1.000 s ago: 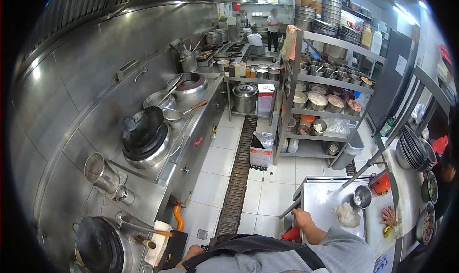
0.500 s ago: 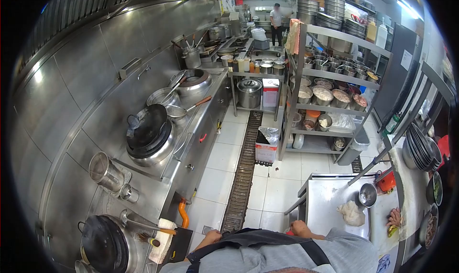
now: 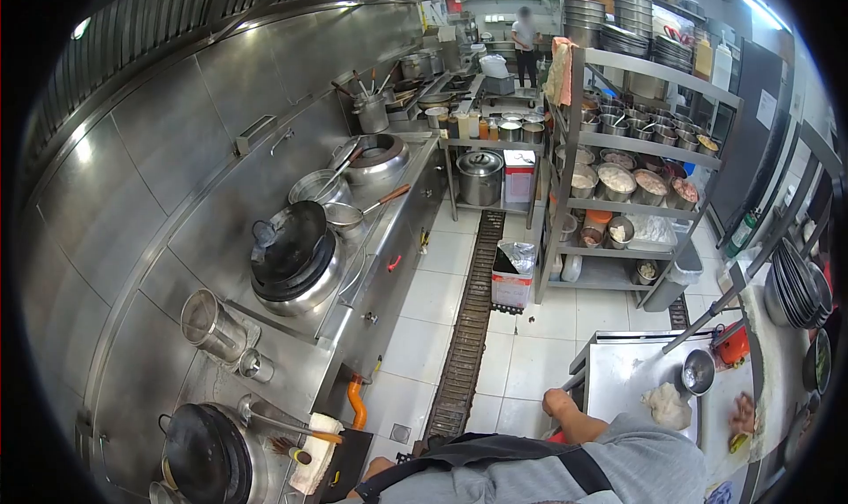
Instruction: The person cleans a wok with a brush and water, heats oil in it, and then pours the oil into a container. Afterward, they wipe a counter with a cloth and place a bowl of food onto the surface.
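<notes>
My left hand [image 3: 380, 465] is low at my waist, beside the dark apron [image 3: 477, 451]. Its fingers are mostly hidden. Ahead of my body, my right hand [image 3: 558, 403] is closed in a fist near the left end of the steel worktable [image 3: 618, 389]. What it holds, if anything, cannot be made out. Something red shows below that wrist. On the worktable lie a crumpled pale cloth [image 3: 667, 407] and a steel bowl [image 3: 698, 371].
At left runs a stove line with a wok [image 3: 291, 243], a brush [image 3: 290, 451] and a folded towel [image 3: 316, 455]. A floor drain grate [image 3: 468, 336] leads to a tin [image 3: 512, 279] and shelves [image 3: 609, 279]. Another person's hand [image 3: 742, 414] is at right; one person [image 3: 525, 40] stands far back.
My right hand has moved forward, toward the worktable's left end. My left hand has dropped lower. The view has shifted, so the room sits further right. The other person's hand is now blurred.
</notes>
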Tool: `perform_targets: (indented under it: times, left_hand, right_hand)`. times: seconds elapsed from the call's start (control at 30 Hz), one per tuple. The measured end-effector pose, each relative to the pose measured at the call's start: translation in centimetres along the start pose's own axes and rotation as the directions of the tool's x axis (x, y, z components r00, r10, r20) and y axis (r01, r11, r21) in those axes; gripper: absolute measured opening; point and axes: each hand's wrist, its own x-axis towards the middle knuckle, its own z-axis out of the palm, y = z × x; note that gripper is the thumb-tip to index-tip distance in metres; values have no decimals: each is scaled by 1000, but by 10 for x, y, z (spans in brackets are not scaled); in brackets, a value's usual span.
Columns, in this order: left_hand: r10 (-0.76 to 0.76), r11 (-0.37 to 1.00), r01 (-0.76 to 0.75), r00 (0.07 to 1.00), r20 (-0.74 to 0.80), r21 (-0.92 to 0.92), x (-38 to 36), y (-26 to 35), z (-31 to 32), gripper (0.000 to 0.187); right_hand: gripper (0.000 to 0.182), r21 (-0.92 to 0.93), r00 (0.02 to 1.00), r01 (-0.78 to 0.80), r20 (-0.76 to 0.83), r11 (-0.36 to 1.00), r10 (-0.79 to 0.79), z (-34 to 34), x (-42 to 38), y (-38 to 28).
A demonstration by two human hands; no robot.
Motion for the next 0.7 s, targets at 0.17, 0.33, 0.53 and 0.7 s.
perform_targets:
  times: [0.17,0.33,0.53,0.7]
  left_hand:
    - [-38,999,37,998,50,31,4,11,15,46]
    - [117,990,-118,993,15,80,-25,47,-8,39]
    - [-203,948,211,977,59,-237,-43,90,-55,17]
    - [-109,994,109,994,10,23,-19,61,-44,27]
  right_hand:
    - [29,61,995,34,90,998,-39,-5,-35,-24]
    - [27,111,998,-25,65,993,18,-14,-58,-13]
    - [31,241,998,-26,-42,970,37,-20,-80,5]
    - [20,174,992,-123,11,977,123,15,-80,11]
